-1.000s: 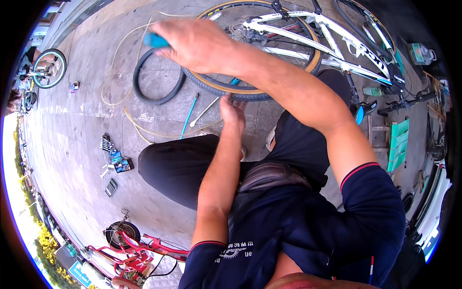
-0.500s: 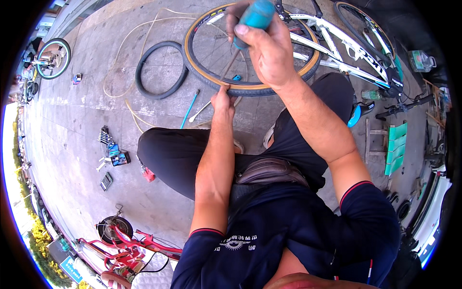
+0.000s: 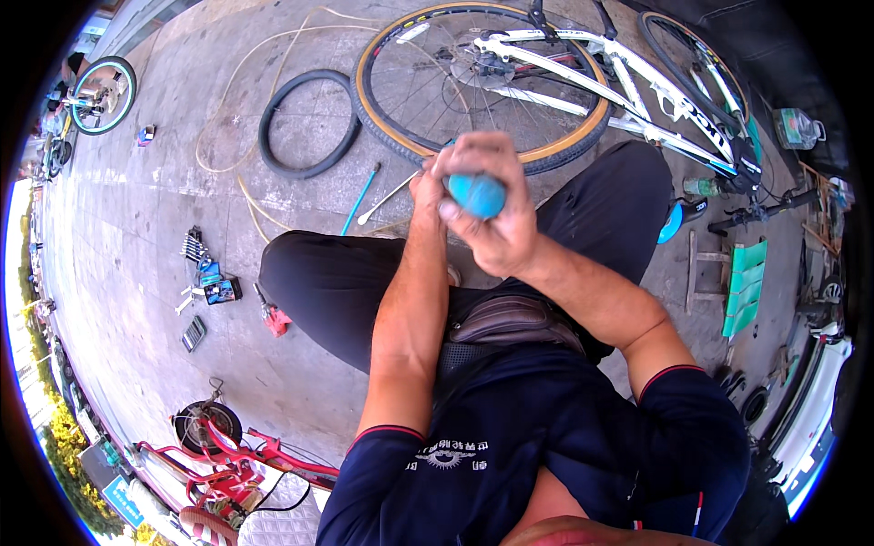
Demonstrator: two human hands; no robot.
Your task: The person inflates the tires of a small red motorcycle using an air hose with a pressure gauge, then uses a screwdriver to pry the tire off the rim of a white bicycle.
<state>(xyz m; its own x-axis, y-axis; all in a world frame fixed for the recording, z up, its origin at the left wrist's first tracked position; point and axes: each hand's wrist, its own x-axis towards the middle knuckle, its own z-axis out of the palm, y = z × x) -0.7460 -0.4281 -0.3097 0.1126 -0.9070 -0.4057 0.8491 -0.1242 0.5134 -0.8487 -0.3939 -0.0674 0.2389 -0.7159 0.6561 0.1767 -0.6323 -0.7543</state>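
Observation:
A screwdriver (image 3: 477, 195) with a teal handle is wrapped in the fingers of my right hand (image 3: 501, 227), the handle's end pointing up and its shaft hidden beneath the hand. My left hand (image 3: 426, 193) is right beside it, closed at the near edge of a tan-walled bicycle tyre (image 3: 391, 133); its fingertips are partly covered by the right hand. The tyre sits around the spoked wheel of a white bicycle (image 3: 628, 82) lying on its side. Where the screwdriver's tip meets the tyre cannot be seen.
A loose black tyre (image 3: 264, 127) lies left of the wheel, inside a looped pale hose (image 3: 202, 146). A teal rod (image 3: 361, 198) and a thin pale-tipped rod (image 3: 387, 202) lie before my knees. Wrenches and a toolbox (image 3: 221, 289) are at left, a red bicycle (image 3: 228, 464) behind, a green-slatted seat (image 3: 746, 288) at right.
My right hand has come down and nearer to me with the screwdriver, whose handle now points upward. It is now against my left hand, which has stayed at the tyre's edge.

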